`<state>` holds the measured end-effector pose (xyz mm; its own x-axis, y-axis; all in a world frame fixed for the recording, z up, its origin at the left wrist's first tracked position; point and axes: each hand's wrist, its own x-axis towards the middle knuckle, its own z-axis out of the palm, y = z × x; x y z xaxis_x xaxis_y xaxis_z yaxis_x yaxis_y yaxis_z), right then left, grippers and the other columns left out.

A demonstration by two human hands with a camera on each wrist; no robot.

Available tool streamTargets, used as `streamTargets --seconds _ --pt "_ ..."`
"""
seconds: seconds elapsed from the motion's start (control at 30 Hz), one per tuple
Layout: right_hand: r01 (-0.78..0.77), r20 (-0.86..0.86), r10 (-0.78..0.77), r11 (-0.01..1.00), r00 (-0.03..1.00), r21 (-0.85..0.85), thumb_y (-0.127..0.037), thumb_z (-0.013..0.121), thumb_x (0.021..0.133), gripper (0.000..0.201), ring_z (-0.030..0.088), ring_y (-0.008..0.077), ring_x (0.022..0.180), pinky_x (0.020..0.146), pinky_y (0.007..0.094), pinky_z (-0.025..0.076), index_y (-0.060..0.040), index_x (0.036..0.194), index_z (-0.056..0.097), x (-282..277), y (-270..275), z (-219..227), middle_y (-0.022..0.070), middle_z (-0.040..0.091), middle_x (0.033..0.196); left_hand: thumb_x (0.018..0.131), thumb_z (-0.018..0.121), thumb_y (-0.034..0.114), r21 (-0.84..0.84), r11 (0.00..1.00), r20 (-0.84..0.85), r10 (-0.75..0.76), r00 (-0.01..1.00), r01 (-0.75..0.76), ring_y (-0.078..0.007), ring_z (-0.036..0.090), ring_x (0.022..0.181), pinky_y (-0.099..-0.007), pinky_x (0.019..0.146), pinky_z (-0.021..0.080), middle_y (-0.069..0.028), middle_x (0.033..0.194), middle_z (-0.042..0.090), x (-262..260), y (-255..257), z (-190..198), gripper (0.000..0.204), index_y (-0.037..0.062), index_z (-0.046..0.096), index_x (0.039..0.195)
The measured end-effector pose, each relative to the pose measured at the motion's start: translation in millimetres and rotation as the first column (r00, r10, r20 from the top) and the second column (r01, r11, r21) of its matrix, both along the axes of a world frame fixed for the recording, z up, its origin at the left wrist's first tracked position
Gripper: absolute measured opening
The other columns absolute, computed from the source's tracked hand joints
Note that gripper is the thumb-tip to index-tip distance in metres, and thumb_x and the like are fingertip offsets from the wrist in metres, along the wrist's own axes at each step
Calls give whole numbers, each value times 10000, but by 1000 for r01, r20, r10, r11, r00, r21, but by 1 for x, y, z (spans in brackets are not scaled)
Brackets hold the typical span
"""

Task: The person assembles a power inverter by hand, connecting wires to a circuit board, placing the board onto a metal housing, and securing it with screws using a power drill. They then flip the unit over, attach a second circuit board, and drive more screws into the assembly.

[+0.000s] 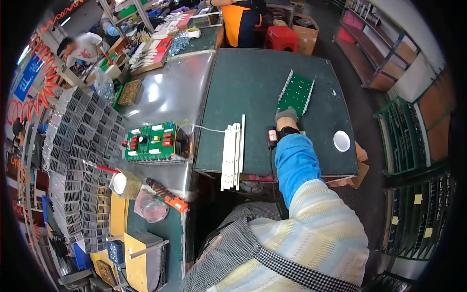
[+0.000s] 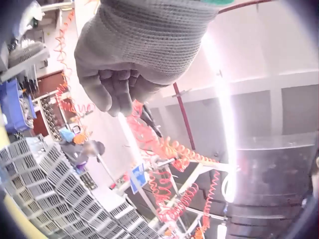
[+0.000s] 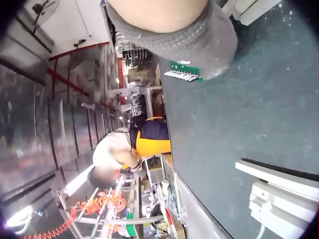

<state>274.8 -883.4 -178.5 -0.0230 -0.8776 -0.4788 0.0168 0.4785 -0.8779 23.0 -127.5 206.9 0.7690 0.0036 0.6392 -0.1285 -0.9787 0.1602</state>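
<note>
My right hand (image 1: 287, 115), in a grey glove, grips the near end of a green circuit board (image 1: 297, 92) with pale strips along its two long edges. The board is at the far right part of the dark green tabletop (image 1: 253, 73). In the right wrist view the glove (image 3: 219, 45) hides most of the board (image 3: 185, 69) and its own fingertips. My left hand (image 2: 134, 55), also gloved, shows only in the left wrist view, fingers loosely curled and holding nothing.
White perforated rails (image 1: 232, 155) lie left of the right arm. A populated green board (image 1: 152, 141) sits on the metal bench, near an orange power screwdriver (image 1: 168, 195). Stacked grey metal parts (image 1: 80, 160) fill the left. A white round lid (image 1: 341, 141) lies at the table's right.
</note>
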Motion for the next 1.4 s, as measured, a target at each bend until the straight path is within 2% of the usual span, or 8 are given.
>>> streamTargets --seconds 0.07,0.1,0.17,0.43,0.73,1.0,1.13,1.4 --pt "-198 -320 145 970 936 -141 -253 535 902 389 561 239 1075 857 369 496 -41 1227 506 1 -5 -2 131 584 1188 926 545 156 -521 849 -20 94 995 -90 -235 582 933 -348 841 483 -156 1073 584 29 -64 12 280 -53 581 1110" --pt "40 124 -44 999 991 35 -247 530 909 366 581 237 1044 841 345 497 -35 1208 526 1 1 33 126 604 1170 921 553 157 -732 670 -44 132 990 -122 -241 585 948 -353 844 484 -169 1106 585 45 -88 14 288 -50 582 1119" --pt "265 522 -417 901 744 343 -218 541 910 318 602 225 961 783 315 498 -30 1166 549 5 -2 68 110 626 1106 895 591 290 -698 706 -141 27 990 -119 -326 592 945 -395 859 482 -213 1137 582 66 -100 12 404 -37 582 1133" --pt "-72 655 99 995 749 -68 -77 624 880 151 551 101 599 475 224 434 -75 1020 565 -17 1 148 14 597 809 898 512 85 -678 722 -200 -362 911 138 -154 580 813 -276 754 463 -77 910 603 150 -155 -42 225 -63 579 1053" --pt "-614 735 618 703 279 -358 -156 616 918 173 564 68 687 555 199 469 -100 1067 549 -63 270 294 -7 588 880 933 598 264 -913 144 -64 -975 214 381 -168 594 975 -309 821 478 -114 1227 584 219 -283 -76 575 -9 385 1392" --pt "-778 610 675 85 -414 -622 -99 603 897 200 602 135 762 663 279 499 -41 1084 560 -79 422 320 35 620 940 963 521 224 -963 -80 227 -754 616 256 -104 527 905 -265 800 443 -40 1048 574 169 -192 -52 414 -2 445 1301" --pt "-199 -176 570 -534 -802 -822 -35 670 807 393 610 133 865 782 274 491 25 1184 574 -60 428 318 68 652 941 892 555 269 -861 -432 498 -604 623 270 -257 550 1155 -393 976 433 -159 1288 535 121 -104 -47 576 -52 405 1346" --pt "-172 -129 892 -222 -434 -960 -48 675 788 599 536 118 942 817 272 461 -12 1341 447 46 498 336 57 531 1137 758 647 311 -774 -592 528 -406 746 225 -319 615 1053 -413 947 489 -257 1213 568 16 -13 -91 744 -129 405 1307"
